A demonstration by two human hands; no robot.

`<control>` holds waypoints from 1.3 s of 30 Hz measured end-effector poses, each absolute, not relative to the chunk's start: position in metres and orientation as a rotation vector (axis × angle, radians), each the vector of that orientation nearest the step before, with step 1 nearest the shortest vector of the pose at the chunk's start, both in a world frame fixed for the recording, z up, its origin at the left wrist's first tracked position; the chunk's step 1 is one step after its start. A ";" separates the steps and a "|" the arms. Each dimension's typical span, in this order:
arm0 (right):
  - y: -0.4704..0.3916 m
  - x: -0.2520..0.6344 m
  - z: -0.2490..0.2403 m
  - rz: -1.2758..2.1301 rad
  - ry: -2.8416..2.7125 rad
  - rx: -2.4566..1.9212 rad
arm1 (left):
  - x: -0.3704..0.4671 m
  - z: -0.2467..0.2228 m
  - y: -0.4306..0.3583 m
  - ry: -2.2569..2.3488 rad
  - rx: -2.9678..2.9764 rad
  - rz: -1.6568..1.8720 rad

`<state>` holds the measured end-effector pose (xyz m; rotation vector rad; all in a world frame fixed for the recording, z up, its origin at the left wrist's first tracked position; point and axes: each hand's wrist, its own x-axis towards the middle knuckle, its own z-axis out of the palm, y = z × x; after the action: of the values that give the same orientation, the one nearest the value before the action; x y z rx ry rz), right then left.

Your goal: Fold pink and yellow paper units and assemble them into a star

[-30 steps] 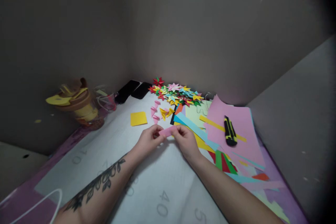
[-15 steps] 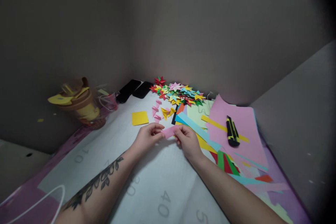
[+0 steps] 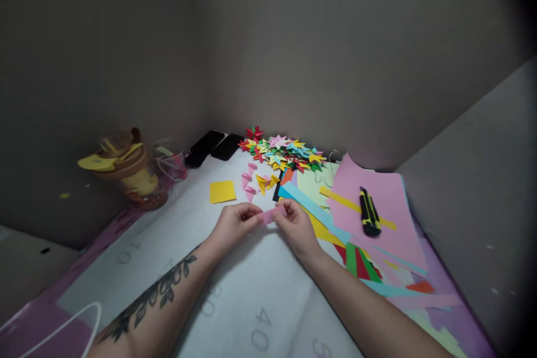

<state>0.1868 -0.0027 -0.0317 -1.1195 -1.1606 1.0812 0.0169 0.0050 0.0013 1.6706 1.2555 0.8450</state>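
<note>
Between my two hands is a small strip of pink paper (image 3: 269, 216), held just above the white sheet. My left hand (image 3: 238, 222) pinches its left end between thumb and fingers. At the right end, my right hand (image 3: 295, 227) grips it with thumb and curled fingers. Beyond my hands lie several small folded pink paper pieces (image 3: 249, 181) and folded yellow pieces (image 3: 267, 183). A yellow paper square (image 3: 222, 192) rests flat to the left of them.
Colourful folded paper stars (image 3: 281, 151) are heaped at the back. Rightward, a black and yellow box cutter (image 3: 370, 212) lies on pink paper sheets (image 3: 398, 196), near cut strips (image 3: 314, 207). Two dark phones (image 3: 227, 146) and a lidded cup (image 3: 134, 170) stand at the back left.
My right thumb has slid inward along the pink paper strip, leaving its right end showing. My left hand keeps its pinch. The view has shifted slightly.
</note>
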 end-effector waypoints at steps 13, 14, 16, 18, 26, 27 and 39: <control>-0.003 0.190 -0.029 0.965 -1.118 -1.065 | 0.015 -0.003 0.009 1.282 1.735 0.899; -0.003 0.190 -0.029 0.963 -1.120 -1.066 | 0.015 -0.003 0.009 1.281 1.740 0.902; -0.003 0.190 -0.028 0.973 -1.125 -1.078 | 0.015 -0.002 0.009 1.280 1.749 0.902; -0.003 0.189 -0.027 0.983 -1.108 -1.076 | 0.015 -0.002 0.009 1.279 1.745 0.899; -0.003 0.189 -0.029 0.950 -1.088 -1.064 | 0.013 -0.007 0.011 1.276 1.709 0.936; -0.003 0.189 -0.030 0.944 -1.087 -1.054 | 0.013 -0.007 0.011 1.278 1.713 0.934; -0.004 0.192 -0.028 0.972 -1.174 -1.106 | 0.013 -0.002 0.010 1.283 1.769 0.909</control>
<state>0.1923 -0.0037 -0.0279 -1.1065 -1.1738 0.9722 0.0129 0.0100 -0.0017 1.7694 1.2826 0.9094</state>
